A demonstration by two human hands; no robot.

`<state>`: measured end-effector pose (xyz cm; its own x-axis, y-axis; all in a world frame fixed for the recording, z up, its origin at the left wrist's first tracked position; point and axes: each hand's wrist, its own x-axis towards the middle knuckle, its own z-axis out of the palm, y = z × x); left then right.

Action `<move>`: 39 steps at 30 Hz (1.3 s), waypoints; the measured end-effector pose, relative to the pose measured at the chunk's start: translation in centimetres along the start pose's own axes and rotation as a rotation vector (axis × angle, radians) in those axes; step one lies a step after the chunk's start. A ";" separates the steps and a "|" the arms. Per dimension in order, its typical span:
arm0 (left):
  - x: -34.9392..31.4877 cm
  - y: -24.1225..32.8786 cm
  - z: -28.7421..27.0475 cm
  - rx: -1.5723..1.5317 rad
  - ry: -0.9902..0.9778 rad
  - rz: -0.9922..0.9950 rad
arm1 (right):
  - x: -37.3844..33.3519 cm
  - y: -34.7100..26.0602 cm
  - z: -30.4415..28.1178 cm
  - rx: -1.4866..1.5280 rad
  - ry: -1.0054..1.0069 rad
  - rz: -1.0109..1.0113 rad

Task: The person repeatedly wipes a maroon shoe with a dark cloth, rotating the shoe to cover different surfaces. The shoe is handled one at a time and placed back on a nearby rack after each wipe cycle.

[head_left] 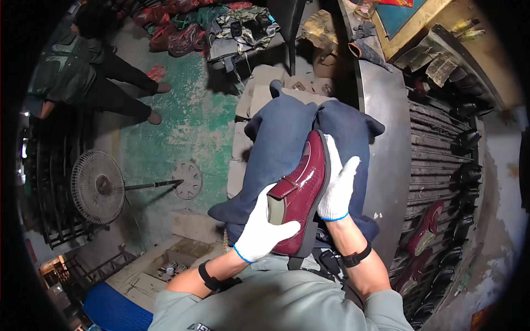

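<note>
Grey-green cloth of my shirt (265, 303) fills the space just below the burgundy shoe (306, 196), which I hold over my lap, toe pointing away from me and the dark sole turned to the right. Around its heel end, my left hand (259, 229), in a white glove, is grasping the shoe: my thumb lies over the side by the opening, while those fingers are mostly hidden on the far side, so I cannot tell how tightly they curl. Against the sole, to the right of the shoe, my gloved right hand (337, 190) is loose rather than clenched, fingers laid along toward the toe and thumb standing clear. Beneath the shoe are my blue trousers (281, 127). Well to its left stands a round fan (99, 186) on a pole, and above and left of it, another person (66, 71) is on the green floor (204, 124). To the right of the shoe runs a metal bench (385, 110); farther right, a slatted rack (430, 143) carries a second burgundy shoe (426, 226), and beyond that are black shoes (469, 140) in a row.
</note>
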<state>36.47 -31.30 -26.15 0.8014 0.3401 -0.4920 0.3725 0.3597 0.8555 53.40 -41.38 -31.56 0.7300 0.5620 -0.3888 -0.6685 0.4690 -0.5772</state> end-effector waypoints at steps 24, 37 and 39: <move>-0.5 4.0 3.7 0.639 -0.179 0.606 | -6.2 -7.5 -1.6 -0.115 -0.090 0.102; 3.8 2.9 4.8 0.709 -0.409 0.853 | -7.8 -1.5 -12.3 0.530 -0.114 0.447; 3.7 3.9 3.8 0.720 -0.249 0.903 | -6.7 -3.3 -9.2 0.377 -0.185 0.464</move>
<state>42.65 -31.93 -23.97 0.9490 0.0124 0.3149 -0.2619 -0.5246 0.8101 52.02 -53.01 -33.64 0.3376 0.8577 -0.3879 -0.9387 0.3372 -0.0715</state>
